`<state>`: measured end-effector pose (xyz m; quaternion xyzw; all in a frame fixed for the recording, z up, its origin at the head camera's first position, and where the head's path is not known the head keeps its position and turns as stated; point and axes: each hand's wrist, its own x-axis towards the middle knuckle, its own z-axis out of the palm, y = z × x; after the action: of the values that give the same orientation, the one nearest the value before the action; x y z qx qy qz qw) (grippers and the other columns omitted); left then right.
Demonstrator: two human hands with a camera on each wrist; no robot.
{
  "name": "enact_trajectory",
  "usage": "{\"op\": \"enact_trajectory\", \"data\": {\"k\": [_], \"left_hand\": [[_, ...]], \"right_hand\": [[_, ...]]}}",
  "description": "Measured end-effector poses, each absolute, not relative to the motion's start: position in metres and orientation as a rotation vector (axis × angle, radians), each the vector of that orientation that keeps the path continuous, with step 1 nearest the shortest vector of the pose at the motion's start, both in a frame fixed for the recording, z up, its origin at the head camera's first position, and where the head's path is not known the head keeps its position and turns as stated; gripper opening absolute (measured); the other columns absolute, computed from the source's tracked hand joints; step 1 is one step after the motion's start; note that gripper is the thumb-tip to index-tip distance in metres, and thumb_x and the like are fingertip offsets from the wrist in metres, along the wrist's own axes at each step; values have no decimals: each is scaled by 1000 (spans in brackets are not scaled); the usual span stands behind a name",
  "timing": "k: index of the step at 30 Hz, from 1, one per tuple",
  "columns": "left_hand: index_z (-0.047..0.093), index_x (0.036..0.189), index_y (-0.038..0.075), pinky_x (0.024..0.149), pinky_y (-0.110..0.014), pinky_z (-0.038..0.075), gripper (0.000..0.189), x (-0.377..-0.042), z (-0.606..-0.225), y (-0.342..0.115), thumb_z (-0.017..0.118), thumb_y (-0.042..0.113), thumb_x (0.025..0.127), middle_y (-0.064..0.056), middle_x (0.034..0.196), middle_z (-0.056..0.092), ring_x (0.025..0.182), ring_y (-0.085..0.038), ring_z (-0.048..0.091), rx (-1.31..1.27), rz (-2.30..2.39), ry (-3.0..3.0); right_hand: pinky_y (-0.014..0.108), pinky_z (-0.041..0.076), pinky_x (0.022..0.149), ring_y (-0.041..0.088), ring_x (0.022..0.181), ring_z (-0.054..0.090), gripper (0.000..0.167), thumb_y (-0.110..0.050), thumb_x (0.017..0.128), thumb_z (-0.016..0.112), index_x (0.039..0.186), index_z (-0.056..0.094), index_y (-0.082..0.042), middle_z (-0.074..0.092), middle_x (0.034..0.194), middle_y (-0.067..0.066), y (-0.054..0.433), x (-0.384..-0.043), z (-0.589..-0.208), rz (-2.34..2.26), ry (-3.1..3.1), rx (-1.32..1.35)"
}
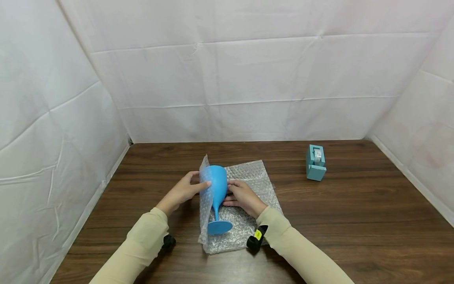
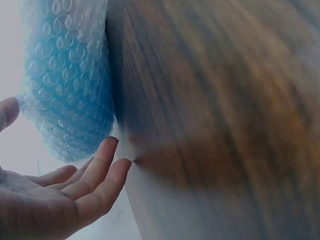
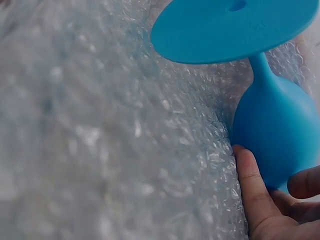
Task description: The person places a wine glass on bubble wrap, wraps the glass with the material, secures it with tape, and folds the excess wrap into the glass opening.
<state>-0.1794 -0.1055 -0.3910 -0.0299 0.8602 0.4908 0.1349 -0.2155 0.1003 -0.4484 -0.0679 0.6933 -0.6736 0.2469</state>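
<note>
A blue goblet [image 1: 218, 181] lies on its side on a sheet of bubble wrap [image 1: 244, 232], its foot toward the person. The sheet's left part stands folded up against the bowl. My left hand [image 1: 184, 190] holds this flap, thumb over its edge; in the left wrist view the other fingers [image 2: 102, 170] spread below the wrapped bowl. From the other side, my right hand [image 1: 244, 196] holds the bowl, thumb near its upper side and fingers low against it. The right wrist view shows the goblet's round foot [image 3: 225, 35] and stem above the fingers [image 3: 252, 182].
A teal tape dispenser [image 1: 315, 163] with a roll of clear tape stands at the back right of the brown wooden table [image 1: 354, 221]. White cloth walls [image 1: 248, 79] enclose the table at the back and both sides.
</note>
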Motion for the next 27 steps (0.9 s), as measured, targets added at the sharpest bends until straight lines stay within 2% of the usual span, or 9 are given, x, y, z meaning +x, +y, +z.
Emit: {"op": "enact_trajectory", "data": {"k": [8,15,22,27], "left_hand": [[21,151,5,103,-55,40,78,-180,-391,-102,60,41,94,-23,150,33,134,-40,40,-79,1434,2502],[21,151,5,100,-54,43,77,-181,-393,-99,59,40,94,-22,150,34,131,-40,43,-82,1448,2503],[21,151,4,99,-54,44,75,-182,-392,-96,59,37,95,-22,150,34,130,-40,44,-88,1468,2497],[19,151,4,99,-53,45,76,-183,-393,-95,59,36,95,-24,151,32,131,-41,44,-98,1459,2503]], "right_hand": [[36,57,80,17,80,66,44,-23,105,34,139,44,3,59,111,19,103,-215,-448,-1858,1835,-162],[42,57,82,22,86,68,50,-24,105,32,150,26,-4,51,129,28,107,-213,-446,-1878,1792,-196],[42,57,81,22,87,69,52,-34,103,39,143,38,-1,55,125,24,110,-214,-443,-1837,1797,-194],[42,57,80,21,87,68,55,-36,102,43,144,38,-1,56,124,23,112,-215,-441,-1813,1807,-201]]}}
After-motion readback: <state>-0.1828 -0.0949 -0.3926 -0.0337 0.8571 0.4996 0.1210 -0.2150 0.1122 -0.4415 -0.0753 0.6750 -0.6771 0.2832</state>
